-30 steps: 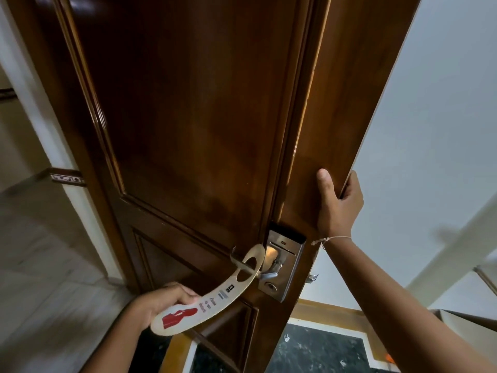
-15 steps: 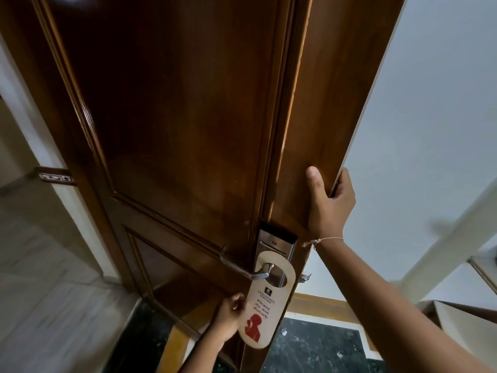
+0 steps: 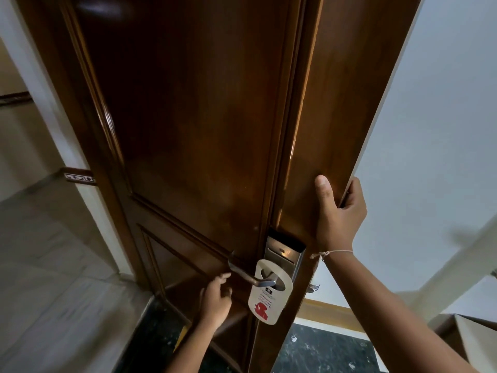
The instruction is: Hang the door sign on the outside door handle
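Note:
A cream door sign with red print hangs by its hole on the metal door handle of a dark wooden door. The handle sticks out from a silver lock plate. My left hand hovers just left of the sign, fingers apart, touching neither sign nor lever. My right hand grips the door's free edge above the lock, thumb flat on the wood, a thin string around the wrist.
A white door frame with a patterned band runs down the left. Pale marble floor lies at the lower left, dark stone floor below the door edge. A white wall fills the right side.
The sign went from held slanted on the lever by my left hand to hanging straight down. My left hand has let go and drawn back to the left. My right hand stays on the door edge.

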